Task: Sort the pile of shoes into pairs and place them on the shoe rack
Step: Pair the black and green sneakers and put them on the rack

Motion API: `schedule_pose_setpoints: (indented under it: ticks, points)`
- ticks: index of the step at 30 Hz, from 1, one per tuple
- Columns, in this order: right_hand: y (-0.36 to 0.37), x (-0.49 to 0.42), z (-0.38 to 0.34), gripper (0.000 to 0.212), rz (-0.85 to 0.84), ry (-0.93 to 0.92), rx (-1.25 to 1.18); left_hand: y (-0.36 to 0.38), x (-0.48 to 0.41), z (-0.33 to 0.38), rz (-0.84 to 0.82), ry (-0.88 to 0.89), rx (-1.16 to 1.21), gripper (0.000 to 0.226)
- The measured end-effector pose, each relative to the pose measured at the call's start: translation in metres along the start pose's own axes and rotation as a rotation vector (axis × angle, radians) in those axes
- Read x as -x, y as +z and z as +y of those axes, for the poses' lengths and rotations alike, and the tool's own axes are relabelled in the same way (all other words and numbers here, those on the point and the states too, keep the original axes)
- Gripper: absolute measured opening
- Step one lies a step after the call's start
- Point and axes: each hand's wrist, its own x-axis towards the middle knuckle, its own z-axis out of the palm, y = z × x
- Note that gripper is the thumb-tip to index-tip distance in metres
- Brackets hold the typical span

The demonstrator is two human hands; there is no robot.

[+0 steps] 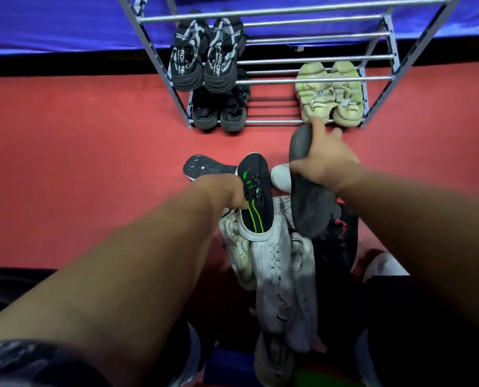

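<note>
The right hand (326,160), right of centre in the frame, is clamped on a dark grey shoe (306,185) turned sole-up: the thumb presses the near edge of the sole and the fingers curl over the far edge, where their tips are hidden. Motion blur softens this shoe, so its upper cannot be made out. The left hand (230,191), at centre, is folded around the side of a black sneaker with green stripes (256,196) and a white sole; most of its fingers are tucked out of sight under the shoe, only the knuckles and thumb base showing. Both shoes are lifted above the pile of shoes (277,263) in the lower centre, a tangle of white and grey sneakers whose near end is cut off by the bottom edge and shadowed by the person's dark clothing. Behind the left wrist a black tread-patterned sole (202,167) lies on the red floor (79,163), its rest hidden by the arm. A white toe (281,175) peeks out between the two held shoes. At the top of the frame stands the metal shoe rack (305,79), its upper part cropped. It holds black-and-white sneakers (205,57) on the left, black sneakers (218,113) below them, partly hidden, and pale yellow sandals (330,93) on the lower right.
</note>
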Motion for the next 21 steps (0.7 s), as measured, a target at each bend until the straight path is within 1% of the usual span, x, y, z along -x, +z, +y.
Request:
schedule_pose_setpoints:
  ticks: [3, 5, 8, 11, 16, 18, 21]
  points:
    - [-0.03, -0.009, -0.011, 0.092, 0.252, -0.085, -0.115, 0.0, -0.001, 0.001, -0.007, -0.018, -0.013, 0.05]
    - [-0.035, -0.01, -0.012, 0.087, 0.324, -0.135, -0.143, 0.002, -0.003, -0.001, -0.012, -0.027, -0.014, 0.05]
    - [-0.019, 0.002, -0.002, 0.079, 0.29, -0.16, -0.082, 0.005, -0.006, -0.006, -0.008, -0.027, -0.009, 0.053]
    - [0.006, 0.023, 0.006, 0.076, 0.254, -0.221, 0.012, 0.006, -0.006, -0.008, -0.004, -0.028, -0.008, 0.058]
    - [0.026, 0.046, -0.006, 0.065, 0.219, -0.335, 0.108, 0.006, -0.005, -0.007, 0.002, -0.023, -0.006, 0.057]
    - [0.026, 0.049, -0.008, 0.062, 0.254, -0.333, 0.083, 0.006, -0.004, -0.007, 0.002, -0.018, -0.008, 0.056]
    - [0.012, 0.043, -0.008, 0.057, 0.375, -0.27, -0.114, 0.006, -0.002, -0.005, -0.003, -0.012, -0.029, 0.054]
